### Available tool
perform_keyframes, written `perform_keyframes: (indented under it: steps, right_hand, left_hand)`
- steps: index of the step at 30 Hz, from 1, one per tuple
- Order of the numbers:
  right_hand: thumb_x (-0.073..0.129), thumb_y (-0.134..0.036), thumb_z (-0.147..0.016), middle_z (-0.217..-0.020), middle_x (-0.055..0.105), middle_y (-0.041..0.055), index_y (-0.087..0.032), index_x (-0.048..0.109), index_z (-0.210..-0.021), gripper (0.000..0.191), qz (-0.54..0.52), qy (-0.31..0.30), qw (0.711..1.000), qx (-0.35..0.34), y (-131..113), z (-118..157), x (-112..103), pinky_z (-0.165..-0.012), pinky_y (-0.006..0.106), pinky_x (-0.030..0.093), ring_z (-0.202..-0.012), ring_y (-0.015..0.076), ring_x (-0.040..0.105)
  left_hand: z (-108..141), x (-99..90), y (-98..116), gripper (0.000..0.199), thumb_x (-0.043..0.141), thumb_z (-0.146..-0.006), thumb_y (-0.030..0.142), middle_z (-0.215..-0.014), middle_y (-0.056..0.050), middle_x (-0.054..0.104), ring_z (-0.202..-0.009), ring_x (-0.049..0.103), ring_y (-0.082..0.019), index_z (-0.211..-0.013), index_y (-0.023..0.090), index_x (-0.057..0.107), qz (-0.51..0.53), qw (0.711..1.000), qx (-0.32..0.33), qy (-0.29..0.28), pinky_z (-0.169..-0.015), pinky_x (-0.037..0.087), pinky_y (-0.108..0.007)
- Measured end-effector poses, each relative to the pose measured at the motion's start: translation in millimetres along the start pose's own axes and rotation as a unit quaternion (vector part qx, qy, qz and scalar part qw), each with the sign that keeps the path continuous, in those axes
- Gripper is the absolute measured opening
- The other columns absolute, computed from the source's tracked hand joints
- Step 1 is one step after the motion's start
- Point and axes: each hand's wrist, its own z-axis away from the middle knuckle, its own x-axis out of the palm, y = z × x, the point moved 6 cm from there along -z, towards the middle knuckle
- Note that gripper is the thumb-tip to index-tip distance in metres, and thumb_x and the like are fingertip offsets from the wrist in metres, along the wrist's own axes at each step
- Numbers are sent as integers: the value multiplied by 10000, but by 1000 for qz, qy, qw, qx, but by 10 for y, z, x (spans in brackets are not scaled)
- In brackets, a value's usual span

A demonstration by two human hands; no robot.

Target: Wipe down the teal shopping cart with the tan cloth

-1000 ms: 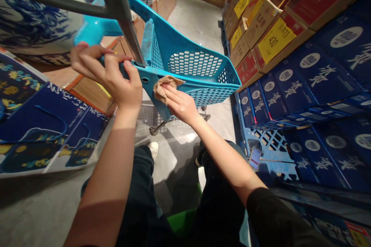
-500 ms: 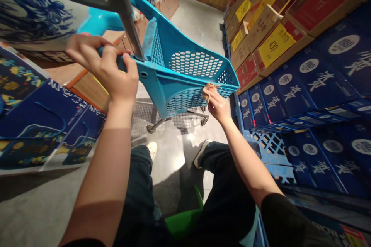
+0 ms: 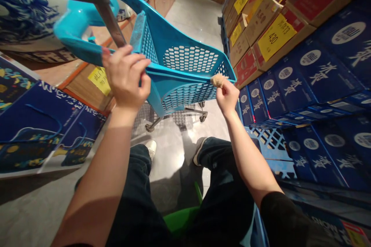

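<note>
Left hand [image 3: 126, 77] closed round rim of blue cart [image 3: 174, 70], steadying it against my wiping. Right hand [image 3: 227, 96] pinching rag [image 3: 218, 80] between fingertips, rag right at rim, just ahead of hand. Blue cartons [image 3: 301, 85] right of right hand.

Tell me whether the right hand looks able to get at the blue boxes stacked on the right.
Probably yes. The right hand pinches only a small cloth and sits just past the basket. Nothing appears to stand between it and the blue boxes, so the way looks free.
</note>
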Motion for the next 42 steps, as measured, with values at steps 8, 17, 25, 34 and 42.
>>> perform_keyframes:
  steps: [8,17,25,34,42]
  right_hand:
    - [497,-116,-1187,-1594,761,88,-226,806,-1457,425,-50,-217,944,-244,-965,349,1022,-1403,354,497,-1674,155,564]
    - [614,-141,-1173,-1598,764,99,-192,799,-1513,390,-35,-334,919,-205,-1065,648,1449,-1365,290,521,-1616,155,634]
    - [458,-120,-1213,-1586,767,69,-226,812,-1454,442,8,-225,933,-280,-1488,451,1186,-1355,328,538,-1670,160,567]
    - [532,-104,-1178,-1530,793,135,-157,845,-1353,362,68,-317,905,-274,-1672,674,1616,-1285,369,585,-1598,211,628]
    - [562,-123,-1179,-1141,832,103,-171,844,-1126,291,32,-356,886,-296,-1826,638,1455,-1191,366,599,-1401,234,688]
  left_hand:
    - [-143,363,329,342,577,-1052,419,-1431,-56,832,-1483,621,-438,-1251,329,841,64,989,-29,-134,-1428,148,-782]
    - [-280,295,231,258,599,-1049,428,-1292,-38,879,-1409,603,-426,-1039,318,832,98,982,-51,-156,-1366,211,-793]
    - [-252,288,248,273,577,-1058,389,-1260,-34,885,-1384,620,-418,-977,314,827,90,982,-57,-157,-1353,228,-806]
    - [-194,321,270,284,594,-1082,354,-1278,-31,882,-1352,672,-399,-1016,321,868,85,986,-38,-141,-1323,322,-801]
    - [-164,264,313,275,607,-1134,296,-1355,-28,866,-1372,661,-404,-1145,320,880,65,986,-5,-155,-1308,342,-777]
